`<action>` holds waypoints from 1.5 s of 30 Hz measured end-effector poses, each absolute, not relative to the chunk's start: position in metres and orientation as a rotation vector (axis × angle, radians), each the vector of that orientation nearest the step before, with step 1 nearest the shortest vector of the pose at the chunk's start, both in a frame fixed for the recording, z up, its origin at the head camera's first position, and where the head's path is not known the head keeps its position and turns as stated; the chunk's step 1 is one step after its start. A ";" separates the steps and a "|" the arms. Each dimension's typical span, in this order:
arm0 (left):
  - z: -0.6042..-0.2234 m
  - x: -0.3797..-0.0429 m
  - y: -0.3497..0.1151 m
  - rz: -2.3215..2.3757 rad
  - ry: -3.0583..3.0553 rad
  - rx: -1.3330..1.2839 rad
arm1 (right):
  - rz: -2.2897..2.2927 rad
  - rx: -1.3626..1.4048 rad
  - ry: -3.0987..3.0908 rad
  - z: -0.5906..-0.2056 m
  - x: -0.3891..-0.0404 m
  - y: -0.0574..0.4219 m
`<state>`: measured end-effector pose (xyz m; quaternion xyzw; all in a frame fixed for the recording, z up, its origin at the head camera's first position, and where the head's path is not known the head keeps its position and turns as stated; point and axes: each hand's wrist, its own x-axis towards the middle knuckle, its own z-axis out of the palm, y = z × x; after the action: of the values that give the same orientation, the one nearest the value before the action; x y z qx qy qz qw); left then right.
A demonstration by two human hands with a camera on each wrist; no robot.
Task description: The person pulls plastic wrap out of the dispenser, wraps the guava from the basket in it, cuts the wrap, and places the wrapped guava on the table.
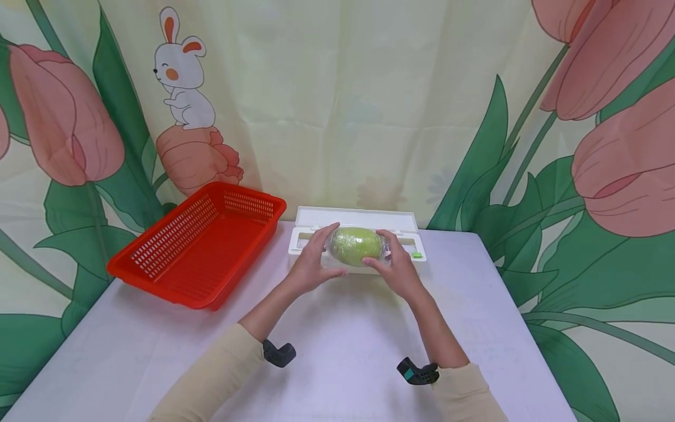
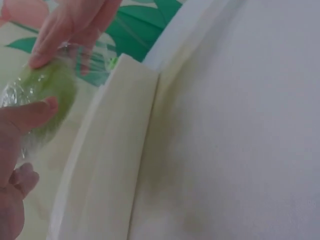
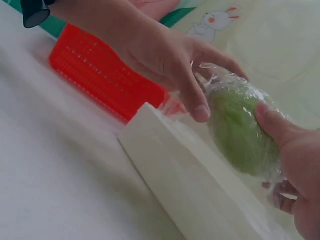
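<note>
Holding a film-wrapped oval green fruit (image 1: 355, 245) above an open white cling-film dispenser (image 1: 355, 218), curling left hand (image 1: 310, 262) and right hand (image 1: 398, 271) around opposite ends, apparently securing the loose wrap. Exposing slotted walls and floor inside the red plastic basket (image 1: 205, 246), left of the dispenser; not confirming any film roll within the latter.

Both forearms (image 1: 273, 310) converge forward; left hand (image 1: 311, 262) and right hand (image 1: 399, 268) face each other, fingers (image 1: 323, 235) curved, thumbs (image 1: 333, 273) toward the body.

Both hands (image 2: 75, 22) on film-wrapped green item (image 2: 62, 82)
</note>
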<state>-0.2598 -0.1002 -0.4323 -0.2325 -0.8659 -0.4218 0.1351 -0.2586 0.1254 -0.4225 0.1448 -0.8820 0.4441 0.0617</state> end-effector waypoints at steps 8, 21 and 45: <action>-0.437 -0.263 -0.097 -1.172 -2.490 -0.609 | 1.396 0.422 -2.614 -0.429 -0.262 0.126; -0.437 -0.271 -0.099 -1.184 -2.526 -0.570 | 1.276 0.333 -2.530 -0.448 -0.261 0.117; -0.432 -0.270 -0.099 -1.212 -2.567 -0.488 | 1.243 0.324 -2.565 -0.442 -0.262 0.115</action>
<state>-0.2699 -0.0990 -0.4318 -0.1681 -0.8836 -0.4172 0.1302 -0.2622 0.1151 -0.4419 0.1119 -0.8857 0.4294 0.1361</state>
